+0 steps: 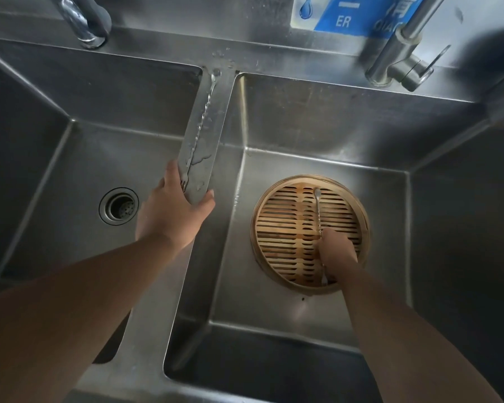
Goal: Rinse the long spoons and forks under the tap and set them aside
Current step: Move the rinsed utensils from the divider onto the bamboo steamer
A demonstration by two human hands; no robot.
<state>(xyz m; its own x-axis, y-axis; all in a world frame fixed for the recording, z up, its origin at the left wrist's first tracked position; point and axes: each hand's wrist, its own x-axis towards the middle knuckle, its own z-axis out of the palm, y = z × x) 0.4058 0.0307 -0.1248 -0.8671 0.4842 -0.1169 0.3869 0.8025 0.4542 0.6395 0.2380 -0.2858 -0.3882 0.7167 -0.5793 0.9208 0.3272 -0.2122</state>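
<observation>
Bare forearms come in from 7 and 5 o'clock, the left forearm (70, 315) bulkier in view than the right forearm (405, 344). Beneath them a steel double sink (303, 112) fills the view, its divider (220, 117) running from the centre toward 12 o'clock. A round bamboo steamer (280, 228) sits on the right basin's floor, at about 4 o'clock. One tap (82, 21) stands at 11 o'clock and another tap (402, 53) at 1 o'clock; neither shows running water.

The left hand (169, 210) lies flat across the divider's near stretch, fingers straight, thumb spread, gripping nothing. The tines of a long fork (201, 123) sit right by its fingers; whether they touch I cannot tell. The fork's twisted stem lies along the wet divider, pointing to 12 o'clock.

The right hand (336, 251) is fisted round a second long utensil (318, 210) over the steamer, ends toward 12 and 6; spoon or fork, I cannot tell.

Both pieces look thin, stiff and light, and likely slippery when wet. The twisted mid-stem should give the surest hold.
</observation>
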